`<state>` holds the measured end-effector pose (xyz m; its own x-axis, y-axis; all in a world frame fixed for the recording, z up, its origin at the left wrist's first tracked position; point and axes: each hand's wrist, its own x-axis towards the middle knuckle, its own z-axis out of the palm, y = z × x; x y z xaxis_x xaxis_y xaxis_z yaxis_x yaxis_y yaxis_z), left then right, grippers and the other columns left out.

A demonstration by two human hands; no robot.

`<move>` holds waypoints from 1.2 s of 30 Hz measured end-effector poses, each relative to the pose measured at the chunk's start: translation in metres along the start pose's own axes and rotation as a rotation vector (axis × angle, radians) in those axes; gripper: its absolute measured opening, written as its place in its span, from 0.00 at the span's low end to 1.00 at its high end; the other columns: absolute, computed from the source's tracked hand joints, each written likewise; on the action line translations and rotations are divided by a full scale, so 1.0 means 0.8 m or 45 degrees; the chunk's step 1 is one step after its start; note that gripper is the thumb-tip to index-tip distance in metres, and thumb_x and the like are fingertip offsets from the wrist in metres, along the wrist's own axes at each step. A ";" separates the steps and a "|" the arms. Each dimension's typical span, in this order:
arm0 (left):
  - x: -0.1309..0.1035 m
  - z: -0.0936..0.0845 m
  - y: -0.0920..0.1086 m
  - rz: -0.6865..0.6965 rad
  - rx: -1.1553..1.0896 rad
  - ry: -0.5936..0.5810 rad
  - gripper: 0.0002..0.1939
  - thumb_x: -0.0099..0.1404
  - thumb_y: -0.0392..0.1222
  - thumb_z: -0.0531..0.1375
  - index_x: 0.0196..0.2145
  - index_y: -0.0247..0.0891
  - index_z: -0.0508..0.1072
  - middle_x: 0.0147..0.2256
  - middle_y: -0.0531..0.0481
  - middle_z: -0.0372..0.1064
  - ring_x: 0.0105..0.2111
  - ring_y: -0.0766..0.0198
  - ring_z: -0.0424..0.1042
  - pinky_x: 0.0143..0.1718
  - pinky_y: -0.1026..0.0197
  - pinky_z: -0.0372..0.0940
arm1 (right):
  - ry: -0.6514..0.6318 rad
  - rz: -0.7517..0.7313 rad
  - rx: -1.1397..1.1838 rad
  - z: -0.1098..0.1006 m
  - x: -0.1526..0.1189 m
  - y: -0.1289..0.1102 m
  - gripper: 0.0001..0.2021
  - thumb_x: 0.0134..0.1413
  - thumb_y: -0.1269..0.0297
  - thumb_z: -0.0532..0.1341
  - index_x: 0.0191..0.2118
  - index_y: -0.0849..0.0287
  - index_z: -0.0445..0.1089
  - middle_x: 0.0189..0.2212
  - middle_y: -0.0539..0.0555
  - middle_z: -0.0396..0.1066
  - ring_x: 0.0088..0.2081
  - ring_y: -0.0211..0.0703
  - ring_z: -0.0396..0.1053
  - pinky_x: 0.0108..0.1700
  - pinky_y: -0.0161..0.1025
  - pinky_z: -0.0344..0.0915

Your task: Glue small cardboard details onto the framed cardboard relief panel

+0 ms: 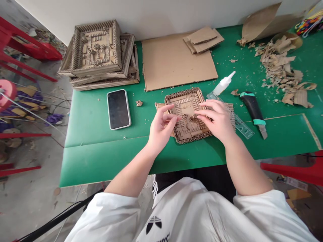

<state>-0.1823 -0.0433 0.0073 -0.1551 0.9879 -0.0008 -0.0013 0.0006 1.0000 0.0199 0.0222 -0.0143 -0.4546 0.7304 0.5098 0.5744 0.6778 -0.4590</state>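
Note:
A square cardboard tray (186, 109) with a corrugated rim and small raised cardboard pieces inside lies in front of me, slightly turned. My left hand (163, 129) is over its left side, fingers curved and apart, with nothing visible between them. Over the right side is my right hand (218, 119), fingers stretched towards the inside of the tray, the tips close to small dark curled pieces (193, 117). Whether those tips touch the pieces I cannot tell. Corrugated cardboard (230, 109) shows from beneath the tray, and a clear ruler (243, 126) lies partly behind my right hand.
A white glue bottle (224, 84) lies beyond my right hand; a utility knife (253, 111) with exposed blade is farther right. The phone (118, 109) is at left. Stacked cardboard trays (97, 50), a flat cardboard sheet (171, 64) and torn scraps (280, 64) line the back.

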 end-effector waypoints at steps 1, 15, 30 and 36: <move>0.000 0.000 0.000 -0.001 0.003 0.000 0.16 0.62 0.38 0.59 0.48 0.40 0.65 0.31 0.51 0.75 0.36 0.64 0.75 0.38 0.61 0.67 | -0.025 -0.023 -0.013 0.001 0.000 0.000 0.06 0.54 0.65 0.62 0.38 0.50 0.75 0.43 0.53 0.72 0.51 0.50 0.64 0.53 0.57 0.66; 0.001 -0.001 -0.002 -0.023 0.047 -0.008 0.14 0.62 0.40 0.58 0.47 0.38 0.67 0.32 0.51 0.75 0.36 0.66 0.75 0.39 0.64 0.67 | -0.120 -0.292 -0.417 0.006 0.000 -0.022 0.10 0.58 0.71 0.56 0.34 0.57 0.76 0.42 0.56 0.73 0.50 0.51 0.64 0.53 0.53 0.64; 0.001 -0.003 -0.005 -0.060 0.028 -0.011 0.17 0.60 0.45 0.60 0.46 0.38 0.67 0.31 0.50 0.75 0.36 0.64 0.75 0.40 0.62 0.67 | -0.206 -0.272 -0.492 0.009 0.000 -0.026 0.09 0.59 0.72 0.55 0.34 0.61 0.72 0.43 0.57 0.72 0.53 0.49 0.63 0.57 0.51 0.60; 0.003 -0.002 -0.006 -0.070 0.029 -0.001 0.17 0.61 0.46 0.60 0.46 0.38 0.68 0.31 0.50 0.76 0.37 0.64 0.75 0.41 0.63 0.67 | -0.175 -0.241 -0.483 0.008 0.002 -0.029 0.09 0.60 0.73 0.53 0.34 0.62 0.71 0.42 0.58 0.71 0.52 0.50 0.64 0.55 0.50 0.63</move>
<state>-0.1846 -0.0410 0.0026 -0.1546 0.9864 -0.0558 0.0124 0.0584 0.9982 0.0016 0.0081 -0.0080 -0.6471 0.6185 0.4459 0.6702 0.7402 -0.0542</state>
